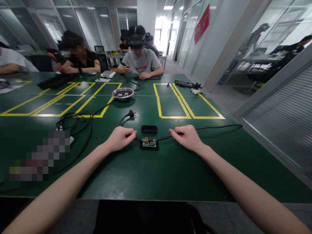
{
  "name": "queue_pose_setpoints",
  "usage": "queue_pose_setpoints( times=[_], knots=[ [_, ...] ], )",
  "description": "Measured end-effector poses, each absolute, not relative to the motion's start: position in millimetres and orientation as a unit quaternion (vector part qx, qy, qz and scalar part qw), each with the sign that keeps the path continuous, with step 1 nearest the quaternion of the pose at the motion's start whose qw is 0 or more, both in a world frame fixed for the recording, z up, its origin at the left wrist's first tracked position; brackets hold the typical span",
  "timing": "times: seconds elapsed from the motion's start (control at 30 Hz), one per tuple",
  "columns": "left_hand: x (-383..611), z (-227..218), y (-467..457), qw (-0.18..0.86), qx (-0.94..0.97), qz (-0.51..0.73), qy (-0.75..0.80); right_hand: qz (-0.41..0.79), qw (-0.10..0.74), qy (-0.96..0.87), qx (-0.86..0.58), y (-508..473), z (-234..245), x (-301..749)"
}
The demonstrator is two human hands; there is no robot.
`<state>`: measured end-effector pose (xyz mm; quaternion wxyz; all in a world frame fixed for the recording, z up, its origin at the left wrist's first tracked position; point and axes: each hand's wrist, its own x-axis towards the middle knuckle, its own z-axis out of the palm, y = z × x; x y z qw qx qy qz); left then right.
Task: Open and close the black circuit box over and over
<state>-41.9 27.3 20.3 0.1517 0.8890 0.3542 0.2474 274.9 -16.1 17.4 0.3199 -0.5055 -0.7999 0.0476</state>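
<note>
A small black case with a green circuit board (149,143) in it lies open on the table in front of me. Copper-wound coils stand on the board, and a black cable leaves the case at each end. My left hand (122,138) is closed around the left cable, whose plug (131,113) rests farther back. On the other side, my right hand (186,137) is closed around the right cable (216,127), which runs on across the table to the right. Just behind the board lies the black case cover (149,129).
A metal bowl (123,94) with small parts stands farther back. A coiled black cable (73,122) and a blurred-out object (41,156) lie at the left. Yellow tape marks the green table (117,182). A black folded tool (187,84) lies back right. Co-workers sit opposite.
</note>
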Motion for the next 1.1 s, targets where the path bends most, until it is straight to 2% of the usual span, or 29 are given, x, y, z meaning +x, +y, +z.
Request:
queue_pose_setpoints(
  times=[0.83, 1.1],
  knots=[
    [-39.7, 14.6, 29.2, 0.159, 0.892, 0.227, 0.357, 0.04, 0.307, -0.81, -0.498, -12.1, 12.9, 277.7],
    [-38.9, 12.1, 28.7, 0.156, 0.895, 0.189, 0.374, 0.056, 0.275, -0.815, -0.507, -11.0, 11.4, 277.2]
  ],
)
